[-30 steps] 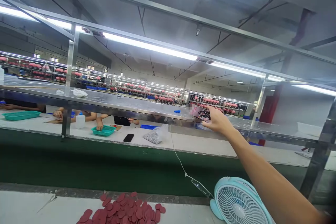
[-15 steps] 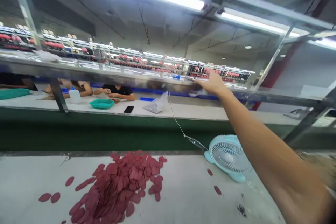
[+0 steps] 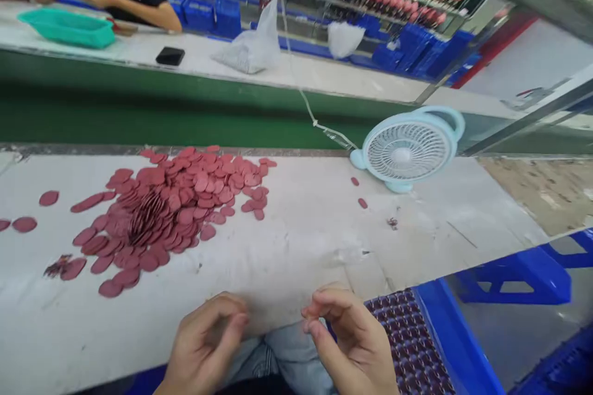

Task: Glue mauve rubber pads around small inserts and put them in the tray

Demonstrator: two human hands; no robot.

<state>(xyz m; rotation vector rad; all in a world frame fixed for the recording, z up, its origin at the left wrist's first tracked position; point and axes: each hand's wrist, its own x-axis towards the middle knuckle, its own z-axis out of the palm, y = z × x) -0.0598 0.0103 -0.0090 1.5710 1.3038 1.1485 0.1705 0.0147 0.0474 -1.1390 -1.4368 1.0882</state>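
Note:
My left hand (image 3: 204,345) hovers at the table's front edge, its fingers loosely curled and a gap inside the curl. Facing it is my right hand (image 3: 354,345), fingers bent and thumb apart; I see nothing in either hand. Beyond the left hand, a heap of flat, dark red oval pieces (image 3: 185,197) covers the left part of the white table (image 3: 296,228). A few stray ovals lie at the far left and two small ones (image 3: 362,203) near the fan.
A light blue fan (image 3: 407,151) stands at the back right, its cord rising behind. Below on the right, a blue crate (image 3: 463,333) holds rows of dark red parts. Across the green partition are a teal tray (image 3: 69,28), phone (image 3: 170,56), plastic bag (image 3: 254,43) and a co-worker's arms.
The view has tilted down. My right arm, stretched up to the overhead shelf before, has come back low by the table's front edge. My left hand has come into view.

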